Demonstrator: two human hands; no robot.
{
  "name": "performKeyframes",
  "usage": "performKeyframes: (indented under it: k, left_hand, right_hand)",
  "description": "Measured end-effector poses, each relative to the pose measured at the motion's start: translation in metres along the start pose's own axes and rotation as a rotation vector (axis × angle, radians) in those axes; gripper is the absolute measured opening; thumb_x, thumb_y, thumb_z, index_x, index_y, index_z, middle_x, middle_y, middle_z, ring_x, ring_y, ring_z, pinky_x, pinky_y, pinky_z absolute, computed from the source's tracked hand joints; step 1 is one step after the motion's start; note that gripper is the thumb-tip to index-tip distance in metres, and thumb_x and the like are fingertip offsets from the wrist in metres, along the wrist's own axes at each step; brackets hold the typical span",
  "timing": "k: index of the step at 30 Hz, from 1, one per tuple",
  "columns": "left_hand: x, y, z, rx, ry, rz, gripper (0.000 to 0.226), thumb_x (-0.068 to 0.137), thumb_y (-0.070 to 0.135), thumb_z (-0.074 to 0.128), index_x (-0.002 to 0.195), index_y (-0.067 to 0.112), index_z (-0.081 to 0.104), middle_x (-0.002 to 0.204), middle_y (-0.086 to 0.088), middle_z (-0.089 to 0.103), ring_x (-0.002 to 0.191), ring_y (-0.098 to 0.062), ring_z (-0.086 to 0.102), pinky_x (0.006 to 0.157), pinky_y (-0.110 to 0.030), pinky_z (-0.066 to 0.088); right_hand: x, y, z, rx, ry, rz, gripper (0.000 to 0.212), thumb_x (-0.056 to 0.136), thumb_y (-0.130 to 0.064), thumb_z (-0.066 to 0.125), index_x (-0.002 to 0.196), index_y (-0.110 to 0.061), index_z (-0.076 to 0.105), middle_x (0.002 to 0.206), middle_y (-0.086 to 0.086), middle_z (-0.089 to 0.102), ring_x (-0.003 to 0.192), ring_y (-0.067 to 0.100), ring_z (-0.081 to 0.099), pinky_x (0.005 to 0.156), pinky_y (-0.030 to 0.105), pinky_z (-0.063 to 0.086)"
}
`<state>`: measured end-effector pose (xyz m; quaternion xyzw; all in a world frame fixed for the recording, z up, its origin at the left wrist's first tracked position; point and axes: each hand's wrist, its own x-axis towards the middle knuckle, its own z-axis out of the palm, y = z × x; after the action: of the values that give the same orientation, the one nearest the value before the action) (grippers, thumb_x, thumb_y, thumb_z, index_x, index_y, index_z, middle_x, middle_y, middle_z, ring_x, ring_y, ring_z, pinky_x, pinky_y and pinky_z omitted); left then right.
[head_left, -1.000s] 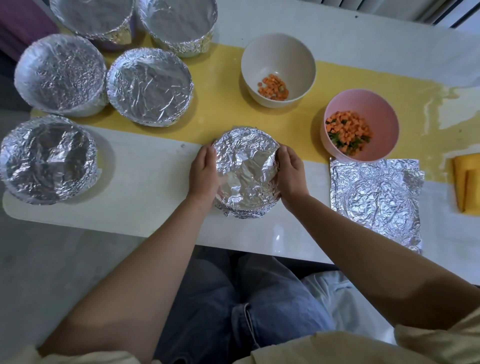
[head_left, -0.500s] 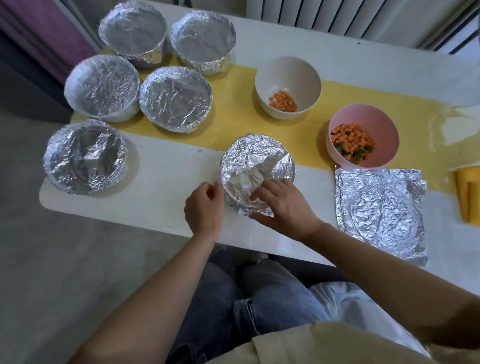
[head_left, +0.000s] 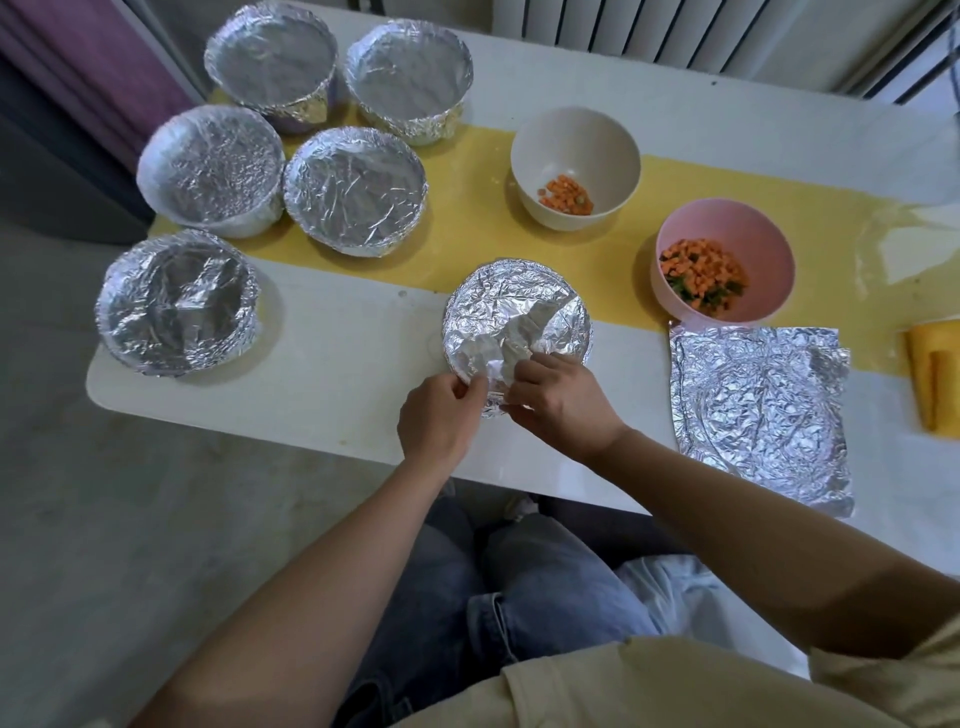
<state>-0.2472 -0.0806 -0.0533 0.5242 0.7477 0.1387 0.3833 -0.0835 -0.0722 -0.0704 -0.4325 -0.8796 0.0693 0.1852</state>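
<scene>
In the head view, a white desk (head_left: 322, 395) with a yellow runner (head_left: 467, 228) stands by a radiator (head_left: 675, 31). Five foil-wrapped bowls (head_left: 356, 192) sit at its left, a cream bowl (head_left: 574, 130) holds a little diced carrot, and a pink bowl (head_left: 675, 244) holds more carrot with greens, beside a flat foil sheet (head_left: 758, 410). The foil-covered bowl (head_left: 519, 306) sits near the desk's front edge. Left hand (head_left: 439, 415) and right hand (head_left: 563, 402) are at its near rim, fingers curled and pinching the crumpled foil.

A round bowl wrapped in crinkled silver foil (head_left: 519, 322) stands upright near the table's front edge — its near rim foil is bunched and lifted.
</scene>
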Motion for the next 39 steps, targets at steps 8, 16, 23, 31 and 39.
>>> performKeyframes:
  k: [8,16,23,31,39]
  left_hand:
    - [0.002,0.000,-0.002,0.011,0.012,0.099,0.039,0.100,0.028,0.046,0.062,0.018,0.042,0.056,0.004,0.045,0.052,-0.011,0.039,0.048,-0.027,0.024]
    - [0.007,-0.006,-0.003,0.152,-0.111,0.064,0.045,0.099,0.052,0.036,0.075,0.020,0.055,0.071,0.001,0.059,0.070,-0.023,0.056,0.060,-0.031,0.038]
    - [0.016,-0.002,0.004,0.057,-0.170,0.065,0.045,0.101,0.034,0.033,0.065,0.017,0.055,0.081,-0.014,0.069,0.078,-0.033,0.062,0.070,-0.036,0.044]
    - [0.020,-0.001,0.003,0.086,-0.174,-0.020,0.046,0.101,0.035,0.031,0.099,0.002,0.064,0.097,-0.014,0.070,0.090,-0.035,0.064,0.084,-0.043,0.052]
    - [0.032,0.011,0.005,-0.054,-0.215,-0.144,0.033,0.097,0.020,0.037,0.101,-0.002,0.062,0.099,-0.022,0.069,0.091,-0.038,0.068,0.084,-0.050,0.057]
  right_hand:
    - [0.004,-0.007,0.001,0.058,0.019,0.055,0.018,0.075,-0.008,0.069,0.059,-0.008,0.061,0.065,0.006,0.052,0.059,0.028,0.051,0.047,0.029,0.039]
    - [0.010,-0.014,0.008,0.084,0.031,0.102,0.021,0.076,-0.006,0.071,0.059,-0.009,0.059,0.064,0.005,0.052,0.060,0.028,0.053,0.044,0.029,0.038]
    - [0.011,-0.018,0.009,0.094,0.054,0.122,0.018,0.075,-0.003,0.069,0.061,-0.010,0.060,0.064,0.005,0.052,0.058,0.027,0.052,0.042,0.028,0.037]
    - [0.011,-0.017,0.012,0.074,0.033,0.129,0.022,0.076,-0.005,0.069,0.058,-0.009,0.059,0.064,0.004,0.051,0.059,0.025,0.051,0.042,0.029,0.039]
    - [0.013,-0.017,0.011,0.092,0.042,0.144,0.022,0.081,-0.015,0.065,0.061,-0.009,0.063,0.066,0.005,0.053,0.061,0.028,0.054,0.044,0.031,0.043]
